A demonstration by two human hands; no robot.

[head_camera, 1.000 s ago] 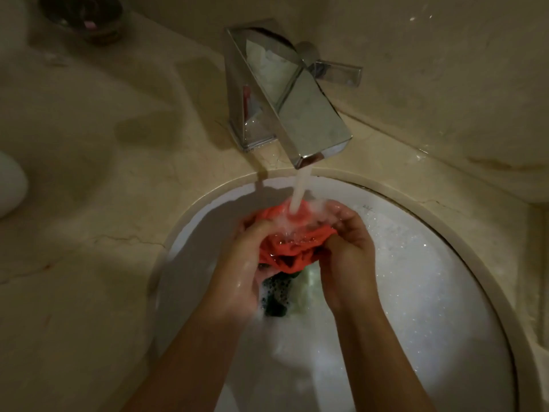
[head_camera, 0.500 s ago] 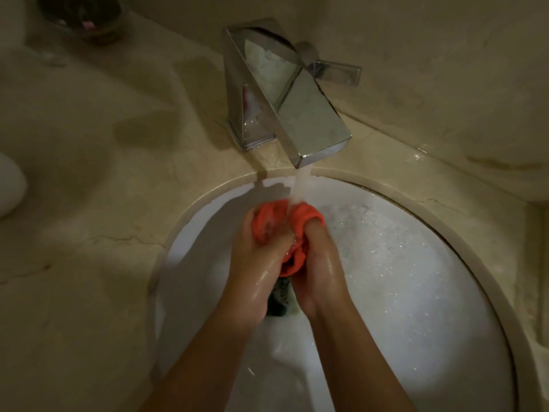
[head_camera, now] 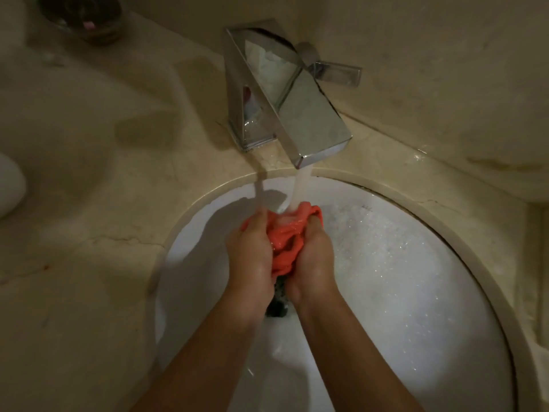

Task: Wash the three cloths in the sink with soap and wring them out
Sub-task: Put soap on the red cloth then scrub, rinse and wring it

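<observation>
An orange-red cloth (head_camera: 286, 243) is bunched between both hands over the white round sink (head_camera: 401, 278), right under the running water from the chrome tap (head_camera: 300, 114). My left hand (head_camera: 251, 254) grips its left side and my right hand (head_camera: 313, 260) grips its right side, fingers curled into the fabric. A dark cloth (head_camera: 277, 304) shows below my wrists near the drain, mostly hidden. Suds cover the sink's right half. No third cloth is visible.
A beige marble counter (head_camera: 104, 188) surrounds the sink. A dark glass bowl (head_camera: 86, 16) stands at the far left corner and a white rounded object (head_camera: 9, 185) sits at the left edge. The tap lever (head_camera: 335, 72) points right, close to the wall.
The hands pressed the cloth into a tight ball half a second ago; now they have parted a little and the cloth is looser between them, still under the stream.
</observation>
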